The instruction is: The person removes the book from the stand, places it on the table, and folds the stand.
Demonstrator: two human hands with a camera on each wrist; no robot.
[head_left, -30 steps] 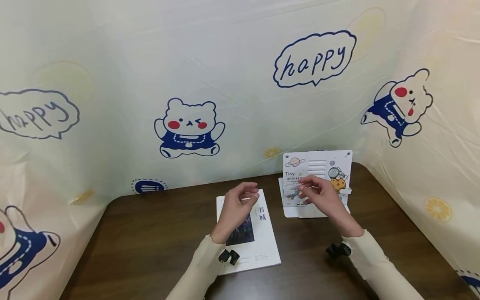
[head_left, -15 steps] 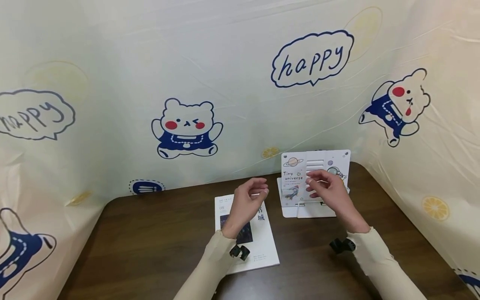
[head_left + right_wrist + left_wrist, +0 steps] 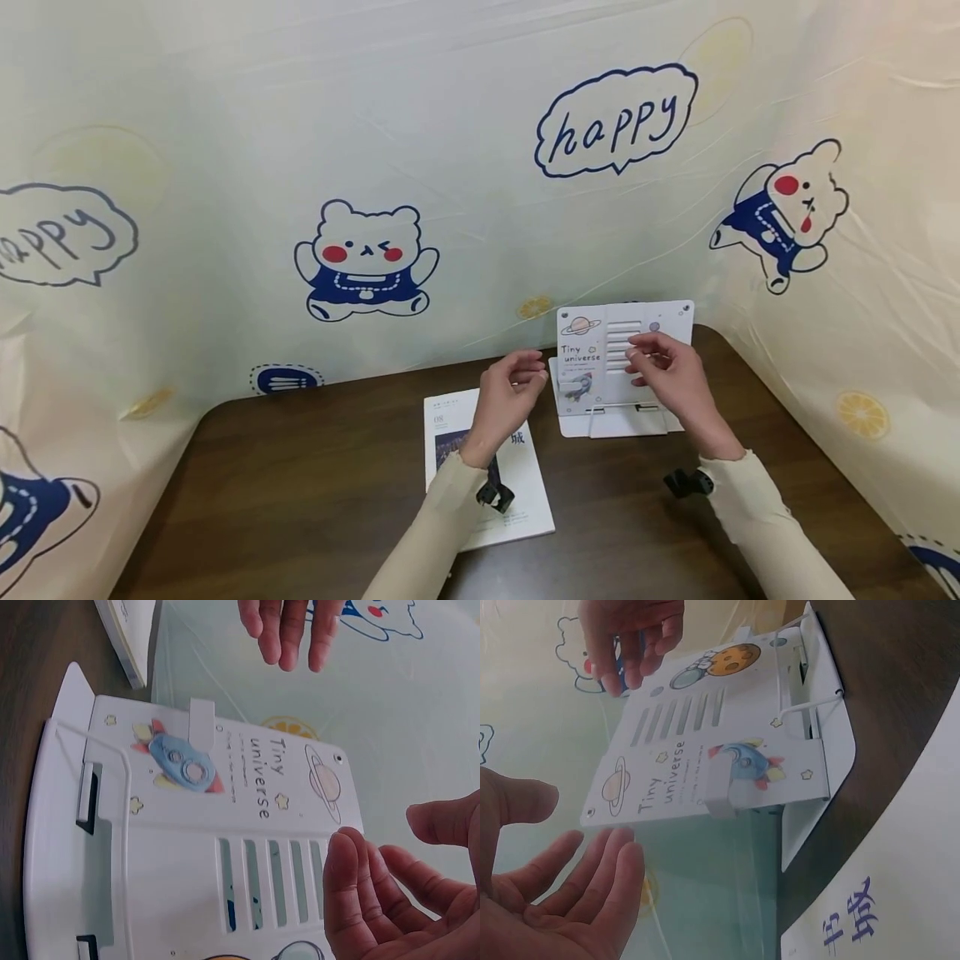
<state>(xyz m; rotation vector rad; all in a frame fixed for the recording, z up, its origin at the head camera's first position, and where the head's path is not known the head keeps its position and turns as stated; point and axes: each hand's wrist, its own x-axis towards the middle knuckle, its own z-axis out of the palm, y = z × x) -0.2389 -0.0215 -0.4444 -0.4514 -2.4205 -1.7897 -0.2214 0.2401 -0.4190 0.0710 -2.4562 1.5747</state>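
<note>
A white book stand (image 3: 581, 354) with "Tiny universe", a rocket and an astronaut printed on it stands upright at the back right of the table. My right hand (image 3: 672, 375) hovers in front of its right half, fingers loosely bent, holding nothing. To the left of the stand, my left hand (image 3: 506, 404) is raised above a white magazine (image 3: 517, 500) and covers part of its cover. The left wrist view shows that hand (image 3: 570, 892) empty, thumb apart from the fingers. A wire page holder (image 3: 124, 825) runs across the stand's lower front in the right wrist view.
The dark wooden table (image 3: 300, 500) meets a pale curtain (image 3: 480, 233) printed with bears and "happy" bubbles at the back and sides. Black wrist cameras (image 3: 495, 493) sit on both wrists.
My left hand has moved right, from over the magazine toward the stand. My right hand has shifted right across the stand's front, uncovering the rocket and lettering. The head view has turned slightly right.
</note>
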